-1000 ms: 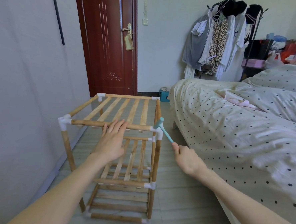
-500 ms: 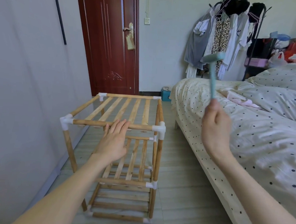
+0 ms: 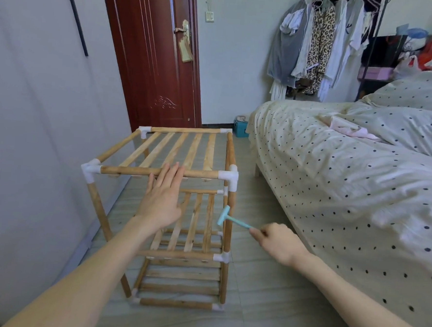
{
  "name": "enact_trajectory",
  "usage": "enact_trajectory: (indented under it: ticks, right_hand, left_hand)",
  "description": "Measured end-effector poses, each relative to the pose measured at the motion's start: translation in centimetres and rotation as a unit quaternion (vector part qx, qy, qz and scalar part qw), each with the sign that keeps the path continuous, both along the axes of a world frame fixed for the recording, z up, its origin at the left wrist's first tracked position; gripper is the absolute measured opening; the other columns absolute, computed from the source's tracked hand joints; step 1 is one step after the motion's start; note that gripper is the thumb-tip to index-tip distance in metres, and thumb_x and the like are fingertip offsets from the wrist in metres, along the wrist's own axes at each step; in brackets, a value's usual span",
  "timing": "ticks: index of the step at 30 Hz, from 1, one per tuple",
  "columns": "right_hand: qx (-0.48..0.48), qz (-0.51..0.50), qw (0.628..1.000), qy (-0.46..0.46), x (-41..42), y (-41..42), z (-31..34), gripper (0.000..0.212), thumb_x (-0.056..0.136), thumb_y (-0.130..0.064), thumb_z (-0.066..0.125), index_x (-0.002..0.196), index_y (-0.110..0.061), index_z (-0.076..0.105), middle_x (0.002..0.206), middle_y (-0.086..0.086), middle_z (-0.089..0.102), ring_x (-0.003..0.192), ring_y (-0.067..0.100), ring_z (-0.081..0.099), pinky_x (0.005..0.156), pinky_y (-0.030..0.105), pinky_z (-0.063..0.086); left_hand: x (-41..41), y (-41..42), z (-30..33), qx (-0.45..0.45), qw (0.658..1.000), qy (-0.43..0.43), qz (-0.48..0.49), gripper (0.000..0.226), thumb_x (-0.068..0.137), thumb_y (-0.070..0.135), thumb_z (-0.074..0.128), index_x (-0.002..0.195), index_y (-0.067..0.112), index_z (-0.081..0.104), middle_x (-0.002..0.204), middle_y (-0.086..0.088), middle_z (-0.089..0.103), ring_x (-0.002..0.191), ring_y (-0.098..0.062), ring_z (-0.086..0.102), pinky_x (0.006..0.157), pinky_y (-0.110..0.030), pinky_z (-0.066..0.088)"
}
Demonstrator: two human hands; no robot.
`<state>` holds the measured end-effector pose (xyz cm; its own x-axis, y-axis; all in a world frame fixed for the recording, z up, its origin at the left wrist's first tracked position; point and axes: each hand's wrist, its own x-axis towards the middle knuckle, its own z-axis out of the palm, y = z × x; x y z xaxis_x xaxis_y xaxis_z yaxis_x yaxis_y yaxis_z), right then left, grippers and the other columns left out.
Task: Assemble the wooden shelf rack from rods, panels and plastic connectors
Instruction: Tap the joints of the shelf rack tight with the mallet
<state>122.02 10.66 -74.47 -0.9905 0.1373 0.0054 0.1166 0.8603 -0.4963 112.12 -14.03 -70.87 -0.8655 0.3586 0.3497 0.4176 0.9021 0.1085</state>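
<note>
The wooden shelf rack (image 3: 123,170) stands upright on the floor, built of rods, slatted panels and white plastic connectors (image 3: 228,176). My left hand (image 3: 160,200) lies flat, fingers together, on the front top rod near its middle. My right hand (image 3: 278,243) grips the handle of a small light-blue plastic hammer (image 3: 228,217). The hammer's head is beside the front right upright rod (image 3: 228,237), just below the top corner connector; whether it touches the rod I cannot tell.
A bed (image 3: 348,176) with a dotted cover runs along the right, close to the rack. A grey wall (image 3: 35,127) is at the left, a dark red door (image 3: 153,58) behind. Clothes hang on a rack (image 3: 318,43) at the back. Tiled floor lies between rack and bed.
My right hand swung the hammer up high above the bed, then brought it down to the front right upright, lower than its first spot at the top corner connector. My left hand stayed on the top rod.
</note>
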Motion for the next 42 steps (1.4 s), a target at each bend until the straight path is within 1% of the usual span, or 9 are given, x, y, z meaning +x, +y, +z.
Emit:
enact_trajectory:
  ticks: [5,12,17,22,26,31,35,39,42]
  right_hand:
    - [-0.221,-0.116,0.965,0.077,2.9,0.8,-6.1,0.04,0.098,-0.035,0.039,0.064,-0.017,0.049,0.054,-0.006,0.045,0.047,0.004,0.041,0.045,0.016,0.029]
    - [-0.473,-0.164,0.857,-0.122,1.8,0.8,-12.4,0.019,0.098,-0.011,0.039,0.082,-0.008,0.048,0.046,-0.003,0.026,0.031,0.007,0.019,0.035,0.013,0.014]
    - [-0.597,-0.29,0.743,0.085,0.3,-0.1,-15.5,0.03,0.102,-0.02,0.028,0.079,-0.01,0.045,0.051,-0.001,0.031,0.033,0.007,0.024,0.035,0.017,0.023]
    - [-0.611,-0.26,0.744,-0.072,0.7,-5.0,-19.6,0.035,0.103,-0.023,0.027,0.074,-0.012,0.041,0.039,-0.008,0.025,0.03,0.005,0.018,0.034,0.013,0.015]
    - [-0.678,-0.378,0.612,0.153,-1.0,-3.6,-18.3,0.033,0.102,-0.02,0.022,0.07,-0.017,0.031,0.04,-0.011,0.021,0.03,0.004,0.016,0.036,0.012,0.015]
    - [-0.688,-0.289,0.664,-0.053,-0.4,-6.8,-19.5,0.037,0.103,-0.024,0.024,0.068,-0.016,0.034,0.038,-0.01,0.023,0.029,0.005,0.017,0.032,0.012,0.014]
    - [-0.728,-0.383,0.552,0.134,-1.6,-4.6,-18.7,0.039,0.103,-0.03,0.021,0.067,-0.019,0.03,0.036,-0.012,0.022,0.028,0.005,0.017,0.034,0.012,0.013]
    - [-0.708,-0.299,0.639,-0.033,-1.0,-7.0,-19.2,0.042,0.104,-0.034,0.021,0.066,-0.018,0.031,0.035,-0.01,0.025,0.025,0.005,0.019,0.032,0.009,0.014]
    - [-0.769,-0.366,0.509,0.124,-2.3,-3.5,-18.3,0.041,0.103,-0.029,0.022,0.065,-0.018,0.03,0.035,-0.01,0.022,0.026,0.005,0.017,0.035,0.01,0.011]
  left_hand:
    - [1.2,0.1,-4.3,0.04,0.998,0.042,-0.002,0.09,0.086,0.004,0.046,0.144,0.022,-0.021,0.152,0.004,-0.028,0.139,-0.012,-0.028,0.115,-0.037,-0.013]
    - [1.7,-0.2,-15.1,-0.105,0.967,-0.23,0.043,0.074,0.096,0.016,0.037,0.148,0.017,-0.016,0.154,-0.003,-0.026,0.141,-0.021,-0.024,0.117,-0.045,-0.01]
    - [-0.7,-1.2,-18.2,-0.168,0.942,-0.29,0.026,0.065,0.102,0.021,0.027,0.147,0.023,-0.019,0.153,-0.001,-0.029,0.141,-0.02,-0.025,0.116,-0.048,-0.009]
    - [-1.8,-1.3,-20.5,-0.166,0.951,-0.261,0.029,0.083,0.095,0.008,0.035,0.136,0.03,-0.034,0.151,0.005,-0.033,0.139,-0.016,-0.029,0.111,-0.047,-0.017]
    - [-2.0,-1.1,-21.2,-0.167,0.95,-0.262,0.033,0.091,0.091,0.01,0.04,0.129,0.033,-0.039,0.15,0.007,-0.034,0.14,-0.017,-0.028,0.11,-0.047,-0.019]
    - [-2.1,-1.0,-21.2,-0.176,0.946,-0.27,0.037,0.091,0.091,0.014,0.044,0.141,0.029,-0.03,0.152,0.006,-0.032,0.141,-0.018,-0.025,0.111,-0.048,-0.017]
    - [-1.9,-0.5,-20.8,-0.178,0.943,-0.276,0.041,0.089,0.092,0.015,0.043,0.141,0.029,-0.03,0.152,0.004,-0.03,0.142,-0.018,-0.024,0.113,-0.049,-0.014]
    - [-1.8,-0.2,-20.8,-0.18,0.945,-0.27,0.046,0.09,0.092,0.016,0.044,0.141,0.03,-0.03,0.153,0.004,-0.029,0.142,-0.019,-0.022,0.114,-0.05,-0.013]
    - [-2.0,-0.1,-20.8,-0.179,0.945,-0.269,0.045,0.089,0.092,0.018,0.044,0.141,0.03,-0.029,0.153,0.004,-0.028,0.143,-0.019,-0.021,0.113,-0.05,-0.012]
